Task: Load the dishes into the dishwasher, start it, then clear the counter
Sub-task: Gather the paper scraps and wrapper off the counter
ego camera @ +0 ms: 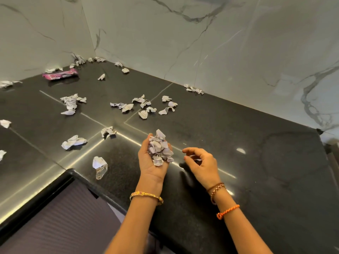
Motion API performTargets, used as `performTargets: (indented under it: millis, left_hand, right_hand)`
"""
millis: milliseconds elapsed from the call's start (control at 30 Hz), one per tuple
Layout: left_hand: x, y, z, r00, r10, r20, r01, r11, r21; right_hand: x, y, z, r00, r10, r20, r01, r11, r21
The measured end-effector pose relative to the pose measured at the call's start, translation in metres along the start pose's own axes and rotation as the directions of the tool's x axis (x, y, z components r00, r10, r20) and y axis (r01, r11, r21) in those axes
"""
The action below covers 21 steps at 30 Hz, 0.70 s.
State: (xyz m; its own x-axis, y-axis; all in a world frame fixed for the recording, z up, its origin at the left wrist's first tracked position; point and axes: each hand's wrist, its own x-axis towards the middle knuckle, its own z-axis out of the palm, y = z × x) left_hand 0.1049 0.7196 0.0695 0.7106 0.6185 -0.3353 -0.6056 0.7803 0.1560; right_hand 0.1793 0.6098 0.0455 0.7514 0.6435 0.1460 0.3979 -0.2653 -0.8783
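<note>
My left hand (146, 162) is turned palm up over the black counter (256, 162) and cups a heap of crumpled paper scraps (160, 151). Just to its right my right hand (201, 162) hovers with curled fingers around a small paper scrap (194, 157). Several more crumpled scraps lie loose on the counter: a cluster in the middle (146, 106), a bunch further left (70, 103), one near the front edge (100, 166) and others by the corner (78, 60).
A pink wrapper (60, 75) lies at the back left by the marble wall (220, 43). The counter's front edge (88, 184) bends in an inner corner, with a dark ribbed cabinet front (64, 226) below it.
</note>
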Motion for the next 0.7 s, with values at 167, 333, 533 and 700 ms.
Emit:
performTargets:
  millis: [167,333,533,700]
  left_hand:
    - [-0.013,0.035,-0.006,0.988,0.153,-0.006,-0.153,0.988,0.016]
    - [-0.043,0.089,-0.015,0.940,0.334,0.065,-0.335,0.942,0.012]
    - [-0.032,0.153,-0.027,0.920,0.381,0.090,-0.380,0.925,-0.033]
    - [-0.019,0.200,-0.016,0.915,0.398,0.058,-0.402,0.914,0.060]
  right_hand:
    - [-0.002,-0.029,0.038,0.947,-0.173,0.271,0.210,0.971,-0.115]
    - [-0.008,-0.051,0.102,0.813,-0.256,0.523,0.453,0.842,-0.292]
    - [0.015,-0.081,0.163,0.839,-0.214,0.500,0.468,0.753,-0.462]
    - [0.053,-0.104,0.213,0.833,-0.155,0.530,0.455,0.737,-0.499]
